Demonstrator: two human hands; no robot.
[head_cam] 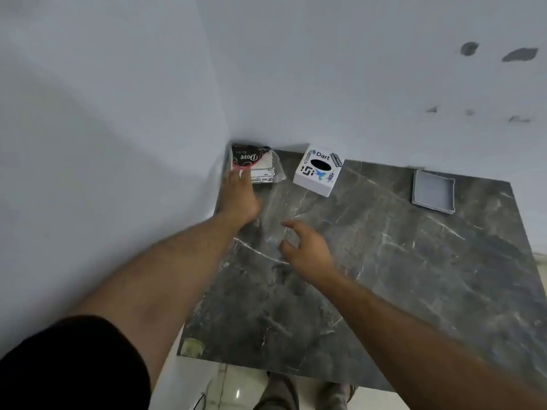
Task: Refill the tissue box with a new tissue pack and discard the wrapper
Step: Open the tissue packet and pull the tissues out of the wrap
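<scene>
- Head view: a dark grey marble table with pale veins is seen from above, pushed into a corner between two pale walls.
- A tissue pack in a clear wrapper with a dark printed label is found at the far left corner of the table, against the walls.
- The left hand is stretched to that corner; its fingertips are laid on the near left edge of the pack. Whether the fingers are closed on the wrapper cannot be told, since they are blurred.
- The right hand is held above the table, nearer the middle, with the fingers spread and loosely curled and nothing in them.
- A white tissue box covered in stickers, with a dark oval slot on top, is set at the far edge, just right of the pack and apart from it.
- A shallow grey tray is placed near the far right corner, well apart from the box.
- A black sleeve is seen on the left upper arm.
- Pale floor tiles are seen below the near edge of the table.
</scene>
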